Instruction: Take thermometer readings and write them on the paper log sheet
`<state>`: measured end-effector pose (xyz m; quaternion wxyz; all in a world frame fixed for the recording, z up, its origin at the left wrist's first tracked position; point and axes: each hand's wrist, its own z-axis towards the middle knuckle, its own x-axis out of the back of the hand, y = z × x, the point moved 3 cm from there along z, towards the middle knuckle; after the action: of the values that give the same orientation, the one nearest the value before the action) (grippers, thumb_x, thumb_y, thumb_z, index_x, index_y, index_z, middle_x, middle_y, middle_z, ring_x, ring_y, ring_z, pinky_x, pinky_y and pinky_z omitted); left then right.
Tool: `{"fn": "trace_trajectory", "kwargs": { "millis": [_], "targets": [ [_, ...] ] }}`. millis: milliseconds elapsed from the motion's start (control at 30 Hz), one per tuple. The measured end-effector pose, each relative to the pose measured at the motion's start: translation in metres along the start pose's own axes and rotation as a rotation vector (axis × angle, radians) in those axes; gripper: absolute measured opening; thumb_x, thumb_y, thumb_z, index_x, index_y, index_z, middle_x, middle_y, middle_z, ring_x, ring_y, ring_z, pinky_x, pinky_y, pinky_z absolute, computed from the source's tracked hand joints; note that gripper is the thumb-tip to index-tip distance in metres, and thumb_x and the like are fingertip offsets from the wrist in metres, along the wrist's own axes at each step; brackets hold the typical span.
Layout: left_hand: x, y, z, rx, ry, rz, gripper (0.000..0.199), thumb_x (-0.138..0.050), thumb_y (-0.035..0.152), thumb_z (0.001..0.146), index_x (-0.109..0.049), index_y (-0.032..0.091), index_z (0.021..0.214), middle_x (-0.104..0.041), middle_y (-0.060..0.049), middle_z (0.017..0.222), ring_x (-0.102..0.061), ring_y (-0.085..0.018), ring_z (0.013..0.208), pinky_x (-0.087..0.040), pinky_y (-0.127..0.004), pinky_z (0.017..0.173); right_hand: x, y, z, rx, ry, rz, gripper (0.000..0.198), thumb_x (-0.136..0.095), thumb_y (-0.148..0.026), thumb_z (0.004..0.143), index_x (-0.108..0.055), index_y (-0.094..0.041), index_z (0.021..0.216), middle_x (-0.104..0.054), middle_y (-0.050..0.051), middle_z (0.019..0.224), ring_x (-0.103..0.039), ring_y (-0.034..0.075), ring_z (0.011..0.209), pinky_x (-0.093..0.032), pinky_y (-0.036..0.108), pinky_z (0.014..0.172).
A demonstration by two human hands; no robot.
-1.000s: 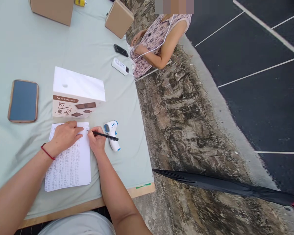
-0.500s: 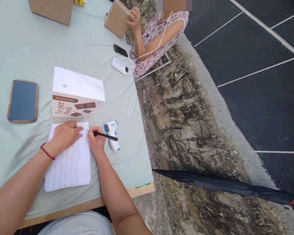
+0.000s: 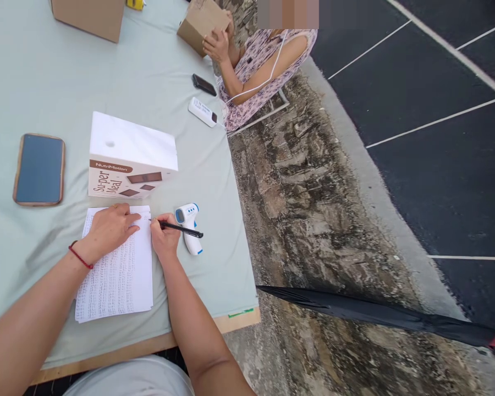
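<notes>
My right hand [image 3: 165,237] is closed around a black pen [image 3: 180,227], its tip at the upper right edge of a stack of paper sheets [image 3: 126,286]. Rows of small dark marks cover much of the top sheet. Flat across the sheets' upper part lies my left hand [image 3: 112,230], fingers stretched out, a red string bracelet at the wrist. Just beyond the sheets stands a white and brown "Super Meal" box [image 3: 132,157]. A white and blue infrared thermometer [image 3: 190,226] lies beside my right hand, partly behind the pen.
A phone in a brown case [image 3: 39,169] lies at left. Farther off are a cardboard box [image 3: 89,19], a white device [image 3: 202,112] and a black device [image 3: 204,84]. Across the table corner, a person [image 3: 264,71] holds another cardboard box [image 3: 200,26]. The cloth-covered table ends at right, above stony ground.
My right hand and the pen have shifted slightly right; my left hand stays put. The other person's cardboard box has turned, and both of that person's hands now show on it.
</notes>
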<state>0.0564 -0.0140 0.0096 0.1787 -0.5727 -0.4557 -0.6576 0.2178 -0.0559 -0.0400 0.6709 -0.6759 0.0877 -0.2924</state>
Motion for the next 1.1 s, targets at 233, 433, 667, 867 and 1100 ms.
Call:
{"fn": "trace_trajectory", "kwargs": {
  "millis": [233, 433, 667, 867, 1100],
  "targets": [
    [0.005, 0.003, 0.001, 0.019, -0.04, 0.021, 0.028, -0.055, 0.031, 0.102, -0.078, 0.025, 0.117, -0.07, -0.009, 0.105, -0.067, -0.028, 0.105, -0.048, -0.032, 0.069, -0.001, 0.001, 0.001, -0.006, -0.028, -0.021, 0.02, -0.053, -0.044, 0.073, -0.049, -0.025, 0.073, -0.052, -0.003, 0.066, -0.047, 0.016, 0.065, -0.043, 0.03, 0.061],
    [0.005, 0.006, 0.002, 0.032, -0.071, 0.044, 0.03, -0.054, 0.031, 0.104, -0.077, 0.024, 0.122, -0.07, -0.01, 0.108, -0.067, -0.028, 0.107, -0.048, -0.034, 0.069, -0.001, 0.0, 0.0, -0.009, -0.021, -0.01, 0.02, -0.053, -0.044, 0.071, -0.049, -0.025, 0.072, -0.051, -0.003, 0.065, -0.046, 0.016, 0.064, -0.042, 0.03, 0.061],
    [0.004, 0.002, 0.001, 0.027, -0.06, 0.057, 0.031, -0.054, 0.031, 0.103, -0.077, 0.025, 0.123, -0.07, -0.009, 0.108, -0.067, -0.027, 0.107, -0.046, -0.033, 0.068, 0.003, 0.002, 0.001, 0.054, 0.081, 0.011, 0.022, -0.054, -0.046, 0.079, -0.049, -0.025, 0.078, -0.053, -0.002, 0.069, -0.047, 0.016, 0.064, -0.044, 0.03, 0.061],
    [-0.001, -0.005, 0.0, -0.077, 0.311, -0.104, 0.02, -0.056, 0.028, 0.099, -0.073, 0.02, 0.092, -0.067, -0.005, 0.082, -0.064, -0.021, 0.075, -0.037, -0.032, 0.057, 0.017, -0.002, 0.0, 0.344, -0.003, -0.139, 0.02, -0.052, -0.038, 0.097, -0.063, -0.022, 0.102, -0.065, 0.005, 0.092, -0.06, 0.021, 0.084, -0.054, 0.036, 0.079],
    [0.031, -0.031, -0.018, -0.103, 1.215, -0.35, 0.011, -0.057, 0.031, 0.095, -0.051, 0.024, 0.09, -0.051, -0.003, 0.079, -0.051, -0.019, 0.069, -0.044, -0.038, 0.062, 0.025, -0.009, -0.027, 0.612, -0.317, -0.402, 0.038, -0.039, -0.012, 0.102, -0.065, -0.024, 0.127, -0.066, 0.008, 0.11, -0.066, 0.02, 0.098, -0.057, 0.034, 0.083]
  ]
}}
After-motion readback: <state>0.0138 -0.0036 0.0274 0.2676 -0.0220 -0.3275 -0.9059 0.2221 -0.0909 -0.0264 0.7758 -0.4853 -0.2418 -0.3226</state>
